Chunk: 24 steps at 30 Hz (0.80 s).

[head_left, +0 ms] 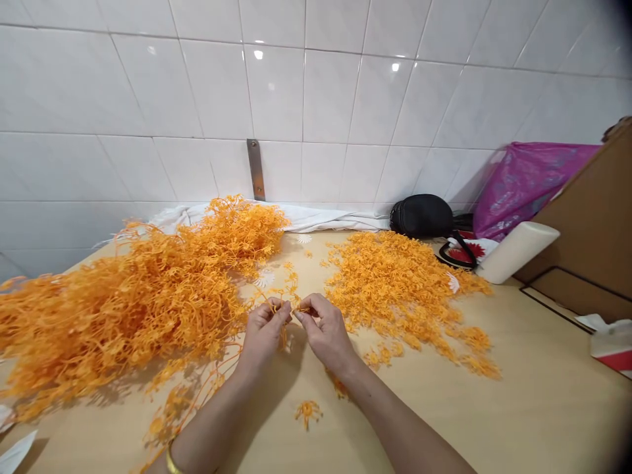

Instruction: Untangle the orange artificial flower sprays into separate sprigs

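Note:
Close together at the middle of the table, my left hand (266,329) and my right hand (323,326) pinch thin orange plastic flower pieces between thumb and fingers. The exact bit in each pinch is small and partly covered by the fingers. To the left rises a large tangled heap of orange plastic flower sprays (162,296) with long stems. Right of my hands spreads a lower pile of loose orange flower pieces (395,283). One single orange flower piece (308,412) lies on the table below my hands.
White petal-shaped pieces (264,278) lie between the piles. A black pouch (422,215), a white cylinder (518,252), a purple plastic bag (530,184) and a cardboard box (592,217) stand at the right. A white cloth (330,218) runs along the tiled wall.

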### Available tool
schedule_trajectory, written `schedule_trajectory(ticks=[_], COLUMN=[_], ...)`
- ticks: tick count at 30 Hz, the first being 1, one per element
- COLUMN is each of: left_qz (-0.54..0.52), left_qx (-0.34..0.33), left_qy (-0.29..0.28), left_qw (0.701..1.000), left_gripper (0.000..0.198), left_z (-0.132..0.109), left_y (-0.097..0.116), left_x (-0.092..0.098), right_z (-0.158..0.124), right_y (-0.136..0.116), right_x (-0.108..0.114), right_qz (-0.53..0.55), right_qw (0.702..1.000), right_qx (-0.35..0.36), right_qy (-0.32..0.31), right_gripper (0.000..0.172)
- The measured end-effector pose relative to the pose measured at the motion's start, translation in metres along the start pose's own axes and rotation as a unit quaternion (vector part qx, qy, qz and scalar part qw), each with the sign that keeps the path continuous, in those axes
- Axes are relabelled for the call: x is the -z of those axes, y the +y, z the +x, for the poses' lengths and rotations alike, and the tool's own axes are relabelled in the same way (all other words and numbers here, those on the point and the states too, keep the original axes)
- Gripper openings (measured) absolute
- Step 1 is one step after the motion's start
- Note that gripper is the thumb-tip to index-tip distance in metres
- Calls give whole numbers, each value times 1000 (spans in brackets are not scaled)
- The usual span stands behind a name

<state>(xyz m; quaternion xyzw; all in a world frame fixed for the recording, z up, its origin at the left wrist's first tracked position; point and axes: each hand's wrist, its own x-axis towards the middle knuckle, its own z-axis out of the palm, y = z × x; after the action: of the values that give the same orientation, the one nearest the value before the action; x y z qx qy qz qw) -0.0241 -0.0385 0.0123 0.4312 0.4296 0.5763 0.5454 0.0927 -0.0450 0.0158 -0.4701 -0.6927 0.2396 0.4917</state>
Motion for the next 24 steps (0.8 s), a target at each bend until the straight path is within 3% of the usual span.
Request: schedule_trajectory(ticks=[4, 9, 16, 21, 24], left_qz=[-52, -71, -74, -211, -174], left_qx=[30, 52, 62, 120, 92], left_qy=[-22, -39, -55, -61, -46], left_qw=[998, 995, 994, 968, 979], left_gripper=[21, 24, 26, 23, 22], left_z=[0, 0, -1, 7, 8], left_y=[-2, -6, -5, 2, 2], left_x=[0, -2, -2, 4, 4], right_z=[2, 2, 2, 9, 11], right_y=[2, 5, 1, 3, 7], right_x=[-2, -7, -9, -3, 4], right_qz=[20, 159, 217, 370, 349], right_qw=[998, 980, 970, 901, 906], right_qx=[-55, -112, -112, -218, -221], right_qy=[-10, -40, 9, 59, 88], right_gripper=[12, 23, 25, 26, 26])
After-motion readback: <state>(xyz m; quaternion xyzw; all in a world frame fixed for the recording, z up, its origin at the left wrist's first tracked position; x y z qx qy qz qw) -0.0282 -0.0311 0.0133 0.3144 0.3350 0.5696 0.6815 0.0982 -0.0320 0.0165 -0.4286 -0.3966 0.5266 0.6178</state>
